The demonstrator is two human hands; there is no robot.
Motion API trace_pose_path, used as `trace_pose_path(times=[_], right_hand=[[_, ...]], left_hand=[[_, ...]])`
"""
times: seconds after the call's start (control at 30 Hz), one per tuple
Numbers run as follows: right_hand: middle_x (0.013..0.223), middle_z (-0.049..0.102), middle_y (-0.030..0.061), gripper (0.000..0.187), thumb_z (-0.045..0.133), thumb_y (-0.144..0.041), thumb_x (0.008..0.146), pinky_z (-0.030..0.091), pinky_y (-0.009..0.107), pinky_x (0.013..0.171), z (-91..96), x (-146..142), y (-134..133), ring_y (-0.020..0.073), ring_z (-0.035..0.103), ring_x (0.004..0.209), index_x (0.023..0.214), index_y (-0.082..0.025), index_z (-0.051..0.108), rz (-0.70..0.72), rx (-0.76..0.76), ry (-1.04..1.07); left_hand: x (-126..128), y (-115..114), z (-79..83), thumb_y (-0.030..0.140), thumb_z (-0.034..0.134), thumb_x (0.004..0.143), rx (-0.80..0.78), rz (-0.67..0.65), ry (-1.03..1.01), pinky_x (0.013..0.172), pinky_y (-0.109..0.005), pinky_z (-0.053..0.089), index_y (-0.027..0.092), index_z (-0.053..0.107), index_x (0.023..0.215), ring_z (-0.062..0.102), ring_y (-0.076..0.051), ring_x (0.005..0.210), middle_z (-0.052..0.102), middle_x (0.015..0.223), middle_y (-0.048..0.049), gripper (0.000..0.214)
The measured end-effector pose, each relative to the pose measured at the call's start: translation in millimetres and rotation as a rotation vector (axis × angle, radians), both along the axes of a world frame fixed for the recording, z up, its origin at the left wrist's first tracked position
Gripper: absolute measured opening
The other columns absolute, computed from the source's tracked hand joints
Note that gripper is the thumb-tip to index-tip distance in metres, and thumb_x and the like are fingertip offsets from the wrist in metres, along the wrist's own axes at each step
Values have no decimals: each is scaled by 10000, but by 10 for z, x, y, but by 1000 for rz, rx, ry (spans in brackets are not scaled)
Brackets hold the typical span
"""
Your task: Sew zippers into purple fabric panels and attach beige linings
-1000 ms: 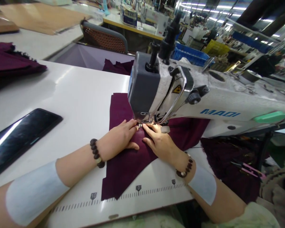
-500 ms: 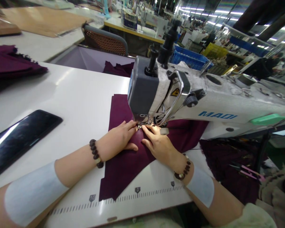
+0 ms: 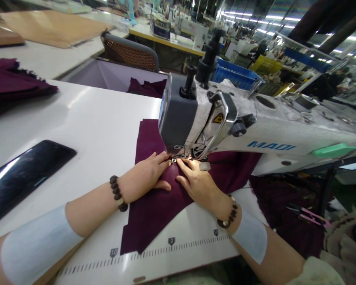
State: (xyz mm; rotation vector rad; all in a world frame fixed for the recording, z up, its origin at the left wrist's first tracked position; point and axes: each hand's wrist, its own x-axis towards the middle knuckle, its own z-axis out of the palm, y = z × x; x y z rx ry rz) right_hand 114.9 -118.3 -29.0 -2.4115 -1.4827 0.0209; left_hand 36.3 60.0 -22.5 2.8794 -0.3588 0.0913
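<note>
A dark purple cloth piece (image 3: pixel 154 221) lies under the needle area of a white and grey sewing machine (image 3: pixel 178 114). My left hand (image 3: pixel 146 174) rests flat on the cloth's left part, thumb spread, fingertips beside the presser foot (image 3: pixel 174 159). On the other side of the foot, my right hand (image 3: pixel 197 182) presses the cloth with fingers stretched out and the thumb apart. Both hands are open and grip nothing. The cloth continues behind the right hand, beneath the machine arm. The needle tip is too small to make out.
A black phone (image 3: pixel 26 174) lies on the white table (image 3: pixel 95 118) at left. Purple cloth pieces (image 3: pixel 14 81) are stacked at far left. Pink-handled snips (image 3: pixel 310 215) lie on dark cloth at right. A blue basket (image 3: pixel 237 73) stands behind the machine.
The near corner of the cloth has shifted slightly left along the table's ruler. Both hands keep nearly the same place beside the presser foot. The view has tilted very slightly.
</note>
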Motion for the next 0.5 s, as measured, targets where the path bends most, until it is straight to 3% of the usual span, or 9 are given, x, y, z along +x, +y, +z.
trace_pose_path(times=[0.5], right_hand=[[1262,500,138,433,476,-290,895,365,469,1000,-28,14,20,251,492,1115,1305,-152,441,-28,2,-30]], left_hand=[[15,8,26,491,631,746,-6,0,15,985,-394,410,80,500,1205,481,-274,1179,520,1241,-182,629]])
